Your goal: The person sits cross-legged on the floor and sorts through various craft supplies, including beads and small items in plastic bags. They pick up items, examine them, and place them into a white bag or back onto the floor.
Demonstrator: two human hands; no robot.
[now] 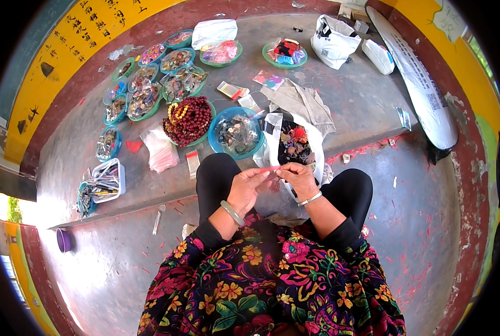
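Above my lap, my left hand [249, 190] and my right hand [298, 179] meet, fingertips pinched on a narrow pink strip [266, 169]. The strip lies sideways between them; its material is too small to make out. Just beyond my hands, an open white plastic bag [315, 150] stands between my knees, with dark and colourful small pieces and a red tufted ornament [300, 133] inside. To its left sits a blue basin [217, 147] of small items in clear wrapping. A large heap of dark red beads [189, 124], with some yellow ones, lies farther left.
Several basins [143, 105] of packaged trinkets spread across the raised grey ledge [250, 50]. A stack of clear bags [160, 148] and a white tub [121, 178] of tools lie left. Grey cloth [303, 103] lies beyond the bag. A long silvery panel [415, 73] leans right.
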